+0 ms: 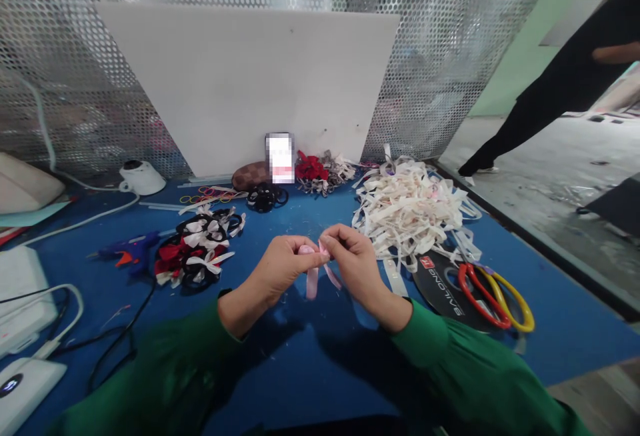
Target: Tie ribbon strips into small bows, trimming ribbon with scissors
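Observation:
Both hands meet over the middle of the blue table [280,383]. My left hand [287,266] pinches a pink ribbon [312,283] between thumb and fingers, with one tail hanging down. My right hand [354,261] is closed on the same ribbon at its upper right, fingertips close to the left thumb, and a second tail slants down beside it. To the right of my right hand lies a large heap of cream ribbon strips [410,206]. Left of my left hand is a pile of black hair ties with white and red bows [197,249].
Red-handled scissors [483,296] and yellow-handled scissors [515,303] lie at the right on a black card [440,289]. A blue glue gun [130,253], cables and white devices [25,296] occupy the left. A phone [281,158] stands behind. A person [565,76] is at the far right.

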`<state>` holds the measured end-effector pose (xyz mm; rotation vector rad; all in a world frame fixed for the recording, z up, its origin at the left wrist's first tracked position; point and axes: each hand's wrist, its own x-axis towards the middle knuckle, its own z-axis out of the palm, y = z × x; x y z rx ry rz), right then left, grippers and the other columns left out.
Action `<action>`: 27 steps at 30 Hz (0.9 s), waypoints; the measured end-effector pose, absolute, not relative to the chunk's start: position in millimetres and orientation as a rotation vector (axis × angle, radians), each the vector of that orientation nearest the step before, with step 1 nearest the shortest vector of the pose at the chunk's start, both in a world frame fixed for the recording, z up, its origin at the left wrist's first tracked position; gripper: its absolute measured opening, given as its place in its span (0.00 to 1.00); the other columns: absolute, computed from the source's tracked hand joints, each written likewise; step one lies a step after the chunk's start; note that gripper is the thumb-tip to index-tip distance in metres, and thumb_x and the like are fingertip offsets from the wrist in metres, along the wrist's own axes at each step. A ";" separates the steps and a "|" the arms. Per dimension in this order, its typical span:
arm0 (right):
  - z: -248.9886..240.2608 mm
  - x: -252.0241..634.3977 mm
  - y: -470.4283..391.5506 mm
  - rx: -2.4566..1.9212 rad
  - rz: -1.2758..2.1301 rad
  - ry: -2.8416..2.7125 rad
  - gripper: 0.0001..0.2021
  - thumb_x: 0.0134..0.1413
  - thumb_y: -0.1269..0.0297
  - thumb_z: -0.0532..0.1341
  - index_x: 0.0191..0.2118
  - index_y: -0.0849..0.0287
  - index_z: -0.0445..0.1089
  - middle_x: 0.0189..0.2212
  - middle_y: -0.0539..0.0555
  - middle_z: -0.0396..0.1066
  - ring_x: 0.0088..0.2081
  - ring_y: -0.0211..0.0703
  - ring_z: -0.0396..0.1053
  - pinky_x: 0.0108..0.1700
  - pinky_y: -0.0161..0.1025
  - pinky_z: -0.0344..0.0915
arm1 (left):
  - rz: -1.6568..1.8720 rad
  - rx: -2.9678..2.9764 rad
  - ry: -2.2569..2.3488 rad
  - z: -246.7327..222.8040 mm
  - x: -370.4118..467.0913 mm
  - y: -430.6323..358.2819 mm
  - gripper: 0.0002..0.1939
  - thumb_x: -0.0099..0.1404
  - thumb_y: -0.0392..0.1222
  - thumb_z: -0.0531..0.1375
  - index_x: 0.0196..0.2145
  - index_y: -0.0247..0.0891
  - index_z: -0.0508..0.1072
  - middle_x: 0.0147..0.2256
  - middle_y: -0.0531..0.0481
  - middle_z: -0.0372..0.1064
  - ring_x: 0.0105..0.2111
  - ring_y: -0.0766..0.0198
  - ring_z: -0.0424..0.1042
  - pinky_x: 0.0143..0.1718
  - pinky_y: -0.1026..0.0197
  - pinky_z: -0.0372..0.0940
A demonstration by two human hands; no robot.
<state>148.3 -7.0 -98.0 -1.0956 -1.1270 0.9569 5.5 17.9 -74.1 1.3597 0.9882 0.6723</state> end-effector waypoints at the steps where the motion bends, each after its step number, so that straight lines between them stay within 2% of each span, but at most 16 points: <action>1: -98.1 147.4 -7.1 -1.103 0.963 -1.109 0.09 0.52 0.64 0.63 0.23 0.57 0.69 0.20 0.47 0.65 0.25 0.37 0.60 0.30 0.36 0.58 | 0.675 1.362 0.979 -74.4 5.2 18.4 0.18 0.56 0.54 0.69 0.21 0.37 0.73 0.13 0.52 0.68 0.15 0.65 0.64 0.29 0.60 0.55; 8: -95.2 148.5 -10.4 -1.037 0.939 -1.123 0.09 0.56 0.63 0.62 0.26 0.57 0.71 0.21 0.47 0.65 0.26 0.37 0.60 0.30 0.36 0.57 | 0.735 1.293 0.954 -75.2 3.6 20.9 0.14 0.54 0.48 0.70 0.22 0.37 0.74 0.13 0.55 0.66 0.14 0.67 0.64 0.29 0.61 0.56; 13: -96.9 151.1 -6.8 -1.041 0.938 -1.204 0.09 0.55 0.64 0.63 0.25 0.57 0.70 0.22 0.47 0.66 0.27 0.37 0.61 0.31 0.36 0.59 | 0.672 1.290 0.931 -75.3 1.2 23.0 0.15 0.53 0.47 0.71 0.20 0.38 0.71 0.14 0.55 0.67 0.15 0.67 0.65 0.29 0.61 0.57; 15: -96.6 153.6 -3.7 -1.039 0.973 -1.176 0.11 0.57 0.60 0.63 0.26 0.57 0.71 0.23 0.48 0.67 0.28 0.38 0.62 0.33 0.36 0.60 | 0.697 1.288 0.934 -75.4 0.6 23.7 0.13 0.54 0.48 0.70 0.22 0.38 0.74 0.14 0.55 0.67 0.15 0.67 0.64 0.30 0.61 0.58; 18: -94.0 157.9 -0.2 -1.010 1.085 -1.058 0.18 0.61 0.49 0.59 0.31 0.57 0.74 0.26 0.50 0.70 0.30 0.40 0.67 0.36 0.38 0.64 | 0.811 1.255 0.969 -75.9 1.3 24.2 0.12 0.55 0.48 0.70 0.24 0.38 0.77 0.14 0.57 0.63 0.17 0.68 0.64 0.32 0.61 0.58; 20: -91.9 159.4 -0.4 -0.993 1.133 -1.020 0.19 0.59 0.46 0.60 0.34 0.58 0.75 0.27 0.51 0.71 0.32 0.41 0.68 0.37 0.38 0.65 | 0.891 1.220 0.993 -76.2 2.1 24.6 0.13 0.52 0.48 0.72 0.23 0.37 0.77 0.16 0.57 0.63 0.19 0.68 0.63 0.31 0.62 0.57; 23: -90.0 158.3 -3.1 -1.058 1.114 -1.070 0.15 0.52 0.50 0.68 0.29 0.57 0.72 0.25 0.49 0.69 0.29 0.38 0.64 0.33 0.36 0.61 | 0.926 1.211 1.015 -76.4 2.4 25.4 0.15 0.50 0.51 0.73 0.24 0.36 0.78 0.20 0.55 0.66 0.23 0.67 0.63 0.31 0.62 0.57; 27: -90.5 155.8 -4.6 -1.108 1.090 -1.095 0.15 0.52 0.51 0.67 0.26 0.58 0.71 0.23 0.48 0.67 0.26 0.37 0.60 0.29 0.35 0.57 | 0.895 1.236 0.990 -74.6 1.8 26.3 0.18 0.53 0.55 0.71 0.25 0.35 0.79 0.23 0.53 0.67 0.25 0.67 0.61 0.30 0.63 0.56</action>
